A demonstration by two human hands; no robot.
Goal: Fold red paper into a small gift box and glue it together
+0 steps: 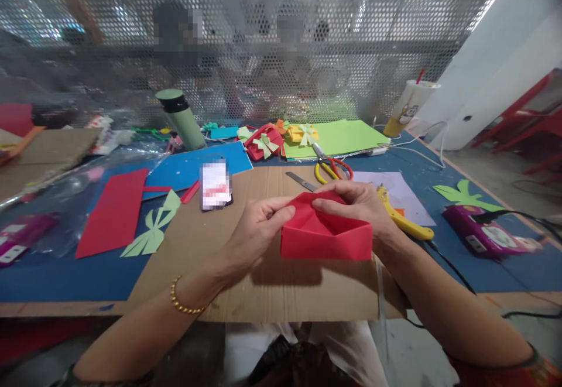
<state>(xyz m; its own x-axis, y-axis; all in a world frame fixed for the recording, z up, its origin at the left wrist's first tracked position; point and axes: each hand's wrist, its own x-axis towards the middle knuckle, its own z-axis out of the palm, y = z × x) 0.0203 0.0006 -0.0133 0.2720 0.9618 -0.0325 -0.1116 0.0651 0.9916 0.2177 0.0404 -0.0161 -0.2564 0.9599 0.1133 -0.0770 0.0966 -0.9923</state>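
A small red paper box (325, 242) with an open top is held above a sheet of brown cardboard (211, 293). My left hand (259, 229) pinches its left corner between thumb and fingers. Along the far side, my right hand (357, 202) grips the box wall, its thumb reaching over the inside. Both hands are closed on the paper. Just beyond the box lie scissors (327, 170) with yellow and red handles and a grey blade (301, 181), partly hidden by the right hand. To the right of that hand rests a yellow glue gun (406, 223).
Red paper (114, 214), a pale green paper bow (153, 229) and a phone (215, 185) lie left. Behind are a green bottle (181, 119), decorated red paper pieces (266, 141) and green sheets (342, 136). A drink cup (410, 109) and purple power strip (480, 232) stand right.
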